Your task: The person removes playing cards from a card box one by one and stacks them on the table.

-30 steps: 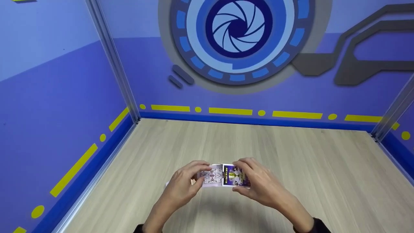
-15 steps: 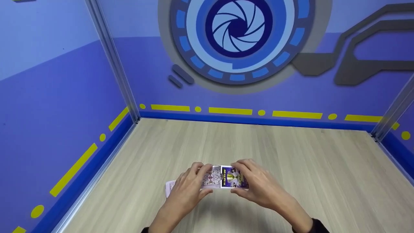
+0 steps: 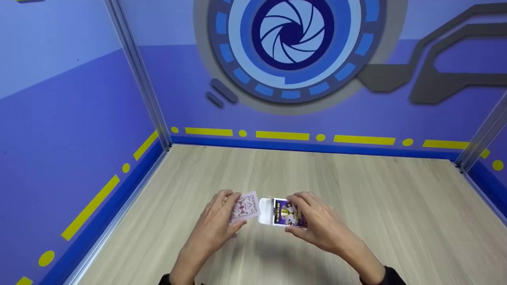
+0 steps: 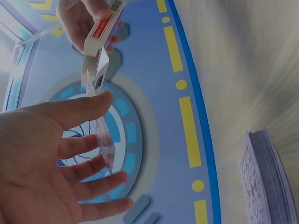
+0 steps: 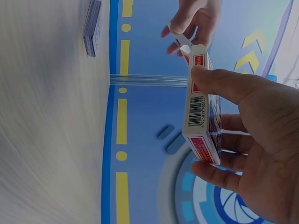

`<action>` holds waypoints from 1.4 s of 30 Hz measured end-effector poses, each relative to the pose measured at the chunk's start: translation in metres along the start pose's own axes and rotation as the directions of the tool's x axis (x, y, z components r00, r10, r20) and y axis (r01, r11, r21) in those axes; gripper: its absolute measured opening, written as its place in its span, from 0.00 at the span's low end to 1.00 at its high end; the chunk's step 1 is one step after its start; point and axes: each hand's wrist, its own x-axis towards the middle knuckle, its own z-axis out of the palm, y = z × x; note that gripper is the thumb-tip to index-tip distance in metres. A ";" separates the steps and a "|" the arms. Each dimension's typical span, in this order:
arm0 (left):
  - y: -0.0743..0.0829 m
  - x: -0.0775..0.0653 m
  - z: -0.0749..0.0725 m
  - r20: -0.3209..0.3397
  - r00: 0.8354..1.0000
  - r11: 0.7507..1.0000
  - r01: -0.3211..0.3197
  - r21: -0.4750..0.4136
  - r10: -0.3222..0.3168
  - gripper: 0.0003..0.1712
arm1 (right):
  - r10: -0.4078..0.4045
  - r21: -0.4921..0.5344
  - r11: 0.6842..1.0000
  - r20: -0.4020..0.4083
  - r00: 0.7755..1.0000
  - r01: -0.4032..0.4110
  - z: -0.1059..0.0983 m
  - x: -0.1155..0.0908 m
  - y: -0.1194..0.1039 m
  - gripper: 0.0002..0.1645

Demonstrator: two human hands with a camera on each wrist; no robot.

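Observation:
My left hand point(image 3: 214, 217) pinches a thin playing card or a few together point(image 3: 244, 207), red-and-white patterned back up, between thumb and fingers. In the left wrist view the card point(image 4: 105, 144) shows nearly edge-on, above the table. To the right, my right hand point(image 3: 323, 223) grips a small white and purple card box point(image 3: 284, 213) along its sides. The box's white end flap point(image 3: 265, 210) stands open toward the left hand, and a narrow gap separates it from the card. On the right wrist view, the box point(image 5: 197, 109) shows a barcode side.
A thick stack of playing cards point(image 4: 267, 179) lies on the wood-grain table point(image 3: 348, 178); the left hand hides it in the head view. Blue printed panels point(image 3: 233, 118) wall the table at the back and sides.
The left hand has drawn the card leftward, away from the box mouth, and tilted it, baring the white flap. The stack, partly seen half a second ago, is now covered. The right hand barely moves.

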 end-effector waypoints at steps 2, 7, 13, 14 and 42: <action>-0.004 0.001 -0.004 -0.033 0.999 1.000 -0.007 0.001 0.007 0.37 | 0.006 0.006 1.000 -0.006 1.000 -0.006 -0.001 0.000 0.001 0.43; -0.017 0.001 -0.013 -0.070 0.998 1.000 -0.004 -0.008 0.003 0.38 | 0.017 0.013 1.000 -0.016 1.000 -0.016 -0.004 -0.001 0.003 0.43; -0.034 -0.001 -0.021 -0.067 0.996 0.998 0.059 -0.015 -0.060 0.39 | 0.011 0.004 1.000 -0.026 1.000 -0.011 -0.005 0.000 0.005 0.42; -0.036 -0.001 -0.021 -0.067 0.996 0.998 0.066 -0.016 -0.067 0.39 | 0.008 0.001 1.000 -0.029 1.000 -0.008 -0.005 0.000 0.005 0.42; -0.055 -0.007 0.014 0.342 0.886 0.942 0.336 -0.007 -0.313 0.37 | 0.015 0.003 1.000 -0.013 1.000 -0.014 -0.001 -0.001 0.009 0.40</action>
